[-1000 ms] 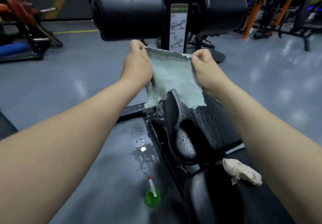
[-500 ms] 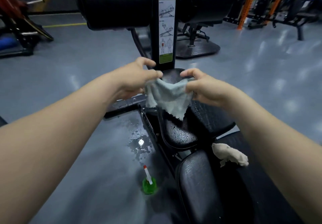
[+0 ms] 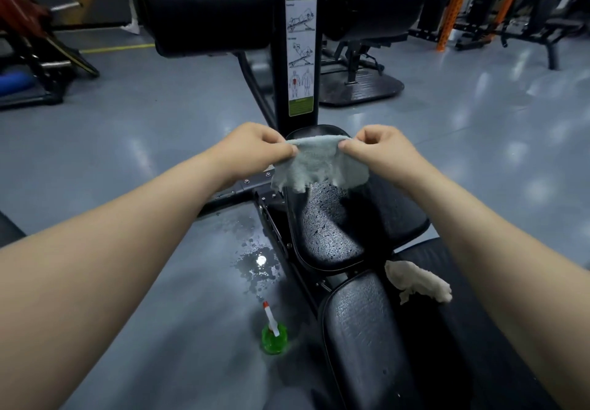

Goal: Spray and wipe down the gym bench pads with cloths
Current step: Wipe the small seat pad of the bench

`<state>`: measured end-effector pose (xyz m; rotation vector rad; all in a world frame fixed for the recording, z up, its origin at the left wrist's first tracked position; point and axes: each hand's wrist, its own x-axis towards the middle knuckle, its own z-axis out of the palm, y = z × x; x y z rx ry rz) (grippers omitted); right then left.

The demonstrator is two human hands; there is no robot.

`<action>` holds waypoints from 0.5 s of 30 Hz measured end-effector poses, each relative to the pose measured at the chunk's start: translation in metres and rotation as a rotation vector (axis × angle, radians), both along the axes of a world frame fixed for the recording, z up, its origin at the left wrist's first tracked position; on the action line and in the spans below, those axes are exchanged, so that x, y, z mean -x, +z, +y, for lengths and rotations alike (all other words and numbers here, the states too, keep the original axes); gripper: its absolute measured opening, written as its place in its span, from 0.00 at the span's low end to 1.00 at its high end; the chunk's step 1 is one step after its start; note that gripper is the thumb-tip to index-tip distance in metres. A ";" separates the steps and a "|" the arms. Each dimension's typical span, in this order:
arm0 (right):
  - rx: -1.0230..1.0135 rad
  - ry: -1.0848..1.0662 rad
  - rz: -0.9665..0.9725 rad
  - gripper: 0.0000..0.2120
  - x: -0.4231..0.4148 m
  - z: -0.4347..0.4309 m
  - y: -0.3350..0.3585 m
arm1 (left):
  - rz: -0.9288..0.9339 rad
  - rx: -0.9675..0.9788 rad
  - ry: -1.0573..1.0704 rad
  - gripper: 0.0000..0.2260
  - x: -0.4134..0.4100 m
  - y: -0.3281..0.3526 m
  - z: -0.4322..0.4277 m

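Your cloth (image 3: 319, 167) pale grey-green, the seat pad (image 3: 332, 227) before you black with a pebbled grain, a cream rag (image 3: 418, 282), your spray bottle (image 3: 274, 339) bright green with a white red-tipped nozzle (image 3: 270, 318), glossy grey floor (image 3: 143, 154), green-and-white label (image 3: 300, 49), orange uprights (image 3: 455, 4).

bench pad (image 3: 360, 330): crumpled beige cloth (image 3: 418, 283) on it | floor (image 3: 159, 154): green spray bottle (image 3: 274, 338) upright, puddle (image 3: 255, 266) beside bench

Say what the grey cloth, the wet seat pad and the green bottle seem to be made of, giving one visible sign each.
Cloth: soft terry or microfibre, matt; fuzzy nap, ragged edge, limp drape.
Seat pad: probably black vinyl or faux leather; pebbled grain, slight sheen, droplets beading on top.
Bottle: likely translucent green plastic, glossy; light glows through it.
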<state>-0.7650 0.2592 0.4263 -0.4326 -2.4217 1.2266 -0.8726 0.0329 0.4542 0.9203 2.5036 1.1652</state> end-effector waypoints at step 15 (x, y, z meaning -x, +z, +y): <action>0.601 0.214 -0.036 0.06 0.034 -0.031 -0.034 | -0.492 -0.252 0.217 0.26 0.014 -0.004 0.023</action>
